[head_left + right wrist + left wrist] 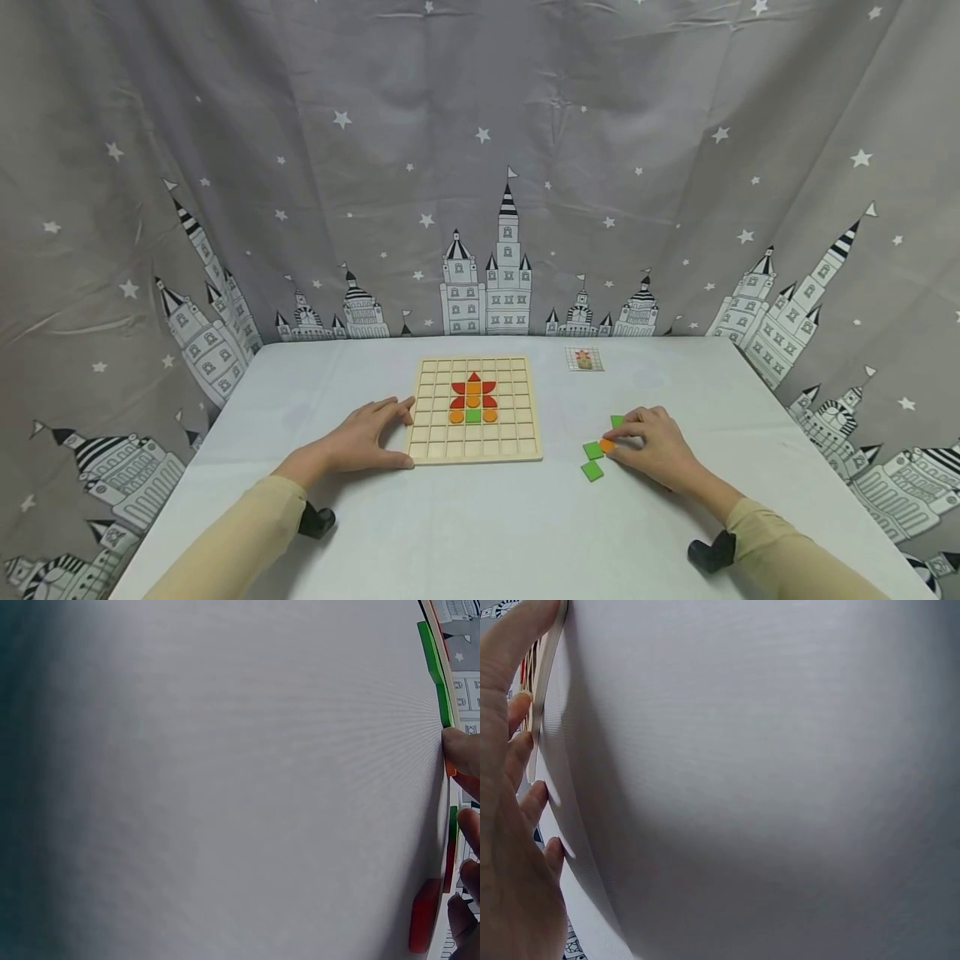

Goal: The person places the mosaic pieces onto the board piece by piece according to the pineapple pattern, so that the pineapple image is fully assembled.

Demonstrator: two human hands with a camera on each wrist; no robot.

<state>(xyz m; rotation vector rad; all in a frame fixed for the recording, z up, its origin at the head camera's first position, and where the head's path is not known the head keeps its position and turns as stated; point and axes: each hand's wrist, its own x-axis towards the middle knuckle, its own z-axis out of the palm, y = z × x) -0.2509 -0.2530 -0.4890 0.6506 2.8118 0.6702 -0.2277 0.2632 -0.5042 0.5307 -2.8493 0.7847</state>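
A wooden grid board (442, 451) carries a figure of red, orange and green pieces, with a green square (472, 415) in its bottom row. My left hand (367, 435) is spread against the board's left side, thumb at the near corner and fingertips along the edge. To the right of the board, my right hand (654, 446) pinches an orange disc (607, 446) between thumb and index finger, at the tabletop. Green squares (592, 471) lie beside that disc. The right wrist view shows red pieces (425, 915) near the fingers, which the hand hides from the head view.
A small pattern card (584, 359) with a coloured figure on a grid lies behind the right hand. A white cloth covers the table (480, 525). At the back hangs a grey curtain (480, 100) printed with castles and stars.
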